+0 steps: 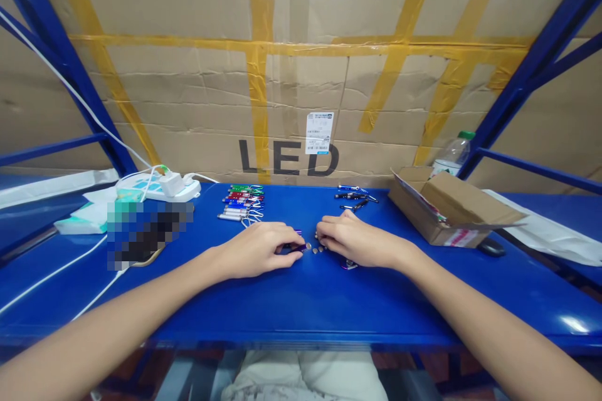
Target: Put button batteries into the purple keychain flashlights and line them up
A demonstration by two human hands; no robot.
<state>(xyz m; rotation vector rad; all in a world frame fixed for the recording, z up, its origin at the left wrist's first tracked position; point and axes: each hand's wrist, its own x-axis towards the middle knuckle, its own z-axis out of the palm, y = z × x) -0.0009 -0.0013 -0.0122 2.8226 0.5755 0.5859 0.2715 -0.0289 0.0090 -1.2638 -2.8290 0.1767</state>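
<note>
My left hand [263,250] is closed on a slim purple metal tube [300,249], which points toward my right hand. Most of the tube is hidden by the fingers. Small round silver pieces like button cells [315,251] lie on the blue table between my hands. My right hand [356,240] has its fingertips pinched beside them; what it holds, if anything, is hidden. Another purple piece [297,232] shows just behind my left fingertips. Under my right hand pokes out a purple and silver part [348,265].
Green, red, blue and silver keychain tubes [241,203] lie in a row at back left; blue and black ones [356,196] at back right. An open cardboard box [423,213] stands right, near a bottle [454,153]. A power strip [183,189], cables and a phone [153,238] lie left.
</note>
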